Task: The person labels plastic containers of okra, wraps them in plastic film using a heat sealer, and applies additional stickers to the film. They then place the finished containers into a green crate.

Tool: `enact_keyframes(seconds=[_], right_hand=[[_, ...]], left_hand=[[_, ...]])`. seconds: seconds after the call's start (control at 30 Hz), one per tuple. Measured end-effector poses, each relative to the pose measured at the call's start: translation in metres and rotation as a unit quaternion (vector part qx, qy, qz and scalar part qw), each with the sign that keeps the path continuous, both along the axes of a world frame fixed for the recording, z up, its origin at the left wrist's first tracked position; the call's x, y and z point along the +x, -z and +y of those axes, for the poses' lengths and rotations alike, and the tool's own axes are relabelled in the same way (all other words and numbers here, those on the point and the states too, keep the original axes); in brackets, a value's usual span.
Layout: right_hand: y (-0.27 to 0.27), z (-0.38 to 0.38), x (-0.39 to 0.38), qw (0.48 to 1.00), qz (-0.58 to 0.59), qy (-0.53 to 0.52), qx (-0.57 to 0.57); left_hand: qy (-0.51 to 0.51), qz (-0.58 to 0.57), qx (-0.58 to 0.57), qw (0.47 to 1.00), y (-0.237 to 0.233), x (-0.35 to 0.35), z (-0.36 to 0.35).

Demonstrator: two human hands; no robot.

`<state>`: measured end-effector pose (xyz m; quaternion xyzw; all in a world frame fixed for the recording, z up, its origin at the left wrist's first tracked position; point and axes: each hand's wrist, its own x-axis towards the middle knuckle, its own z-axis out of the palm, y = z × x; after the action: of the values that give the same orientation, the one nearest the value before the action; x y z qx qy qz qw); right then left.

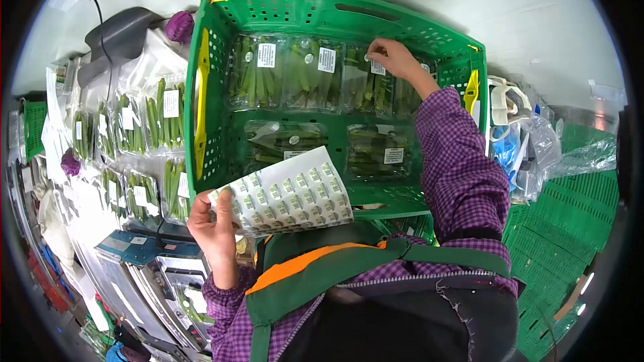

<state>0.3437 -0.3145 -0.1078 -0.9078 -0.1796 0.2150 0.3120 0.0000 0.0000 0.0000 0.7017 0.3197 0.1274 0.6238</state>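
My left hand [216, 222] grips a sheet of small green-and-white stickers [295, 194] by its left edge, thumb on top. The sheet hangs over the near side of a green crate [288, 1] and hides part of a clear pack [268, 133] under it. Inside the crate, my right hand [396, 59] has its bent fingers together at a small round sticker [367, 57] on a clear pack of okra [367, 90]. Left of that pack lie two more okra packs, one [312, 87] beside another [253, 84], each with a white label and a round sticker.
Another labelled okra pack [379, 154] lies in the crate's near right. Several okra packs [164, 117] cover the surface left of the crate, with a purple roll [180, 27] behind. Plastic bags [537, 141] and stacked green crates [560, 228] stand to the right.
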Motion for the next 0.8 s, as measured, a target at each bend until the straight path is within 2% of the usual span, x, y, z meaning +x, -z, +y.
enact_keyframes(seconds=[0.1,0.17,0.2,0.27,0.3,0.37,0.43,0.5,0.53,0.57,0.63,0.7,0.8], right_hand=[[0.004,-0.002,-0.003,0.999,-0.001,-0.034,-0.022],[0.014,0.001,-0.005,0.993,-0.075,-0.082,-0.032],[0.022,0.0,-0.005,0.994,-0.072,-0.081,-0.031],[0.036,0.003,-0.002,0.982,-0.158,-0.056,-0.082],[0.035,0.005,-0.002,0.983,-0.156,-0.058,-0.078],[0.031,0.006,-0.002,0.987,-0.145,0.06,-0.033],[-0.002,0.024,-0.024,0.991,-0.13,0.04,-0.011],[-0.046,0.049,-0.058,0.988,0.006,0.007,0.152],[-0.077,0.06,-0.077,0.984,0.041,-0.056,0.163],[-0.105,0.071,-0.099,0.975,0.073,-0.116,0.174],[-0.139,0.085,-0.137,0.953,0.071,-0.214,0.203],[-0.138,0.088,-0.16,0.933,-0.027,-0.305,0.189],[-0.139,0.085,-0.182,0.939,-0.077,-0.285,0.18]], left_hand=[[-0.003,0.03,-0.013,0.999,-0.004,0.004,-0.006],[-0.003,0.023,0.019,1.0,0.003,0.002,-0.004],[-0.003,0.026,0.02,0.999,0.002,0.002,-0.006],[-0.007,0.009,0.02,1.0,0.0,0.005,-0.007],[-0.01,0.011,0.023,1.0,0.0,0.005,-0.007],[-0.009,0.007,0.02,1.0,0.0,0.003,-0.009],[0.005,0.025,0.007,1.0,-0.001,0.003,-0.013],[0.011,0.046,-0.052,0.998,-0.013,0.009,-0.028],[0.033,0.022,0.007,0.999,-0.007,0.011,-0.032],[0.038,0.011,-0.005,0.999,-0.011,0.015,-0.039],[0.066,0.003,-0.011,0.998,-0.021,0.023,-0.049],[0.083,-0.013,0.008,0.996,-0.017,0.027,-0.053],[0.105,-0.038,0.019,0.994,-0.016,0.031,-0.059]])
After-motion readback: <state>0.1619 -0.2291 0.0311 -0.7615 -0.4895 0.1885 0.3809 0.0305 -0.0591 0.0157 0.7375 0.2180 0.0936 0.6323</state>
